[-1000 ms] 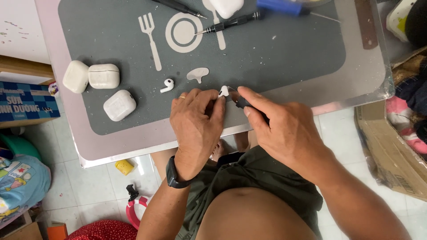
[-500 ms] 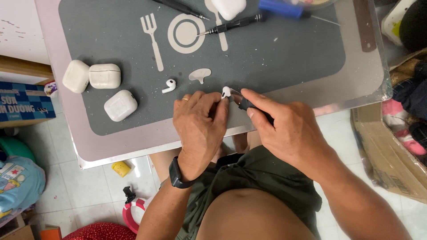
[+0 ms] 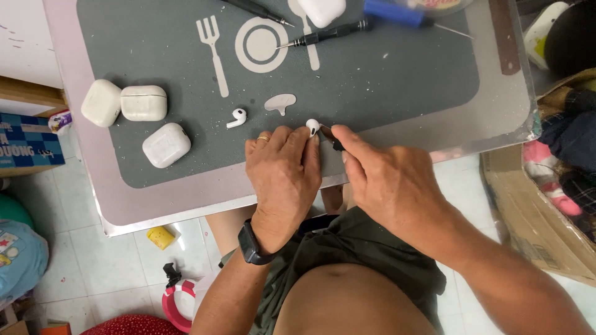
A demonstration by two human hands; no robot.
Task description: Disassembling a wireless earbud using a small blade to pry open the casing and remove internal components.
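- Left hand (image 3: 282,170): fingertips pinch a small white plastic earbud (image 3: 313,126) at the near edge of the grey rubber mat (image 3: 385,80).
- Right hand (image 3: 385,180): clenched on a thin black-handled tool (image 3: 336,144), tip touching the earbud.
- Second white earbud (image 3: 236,118): lies loose, left of the hands.

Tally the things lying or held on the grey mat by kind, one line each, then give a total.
White earbud charging cases: 4
White earbuds: 2, one loose, one in the left hand grip
Screwdrivers: 3, two black, one blue-handled
Small pale flat piece: 1
Dark thin tool in the right hand: 1
Total: 11
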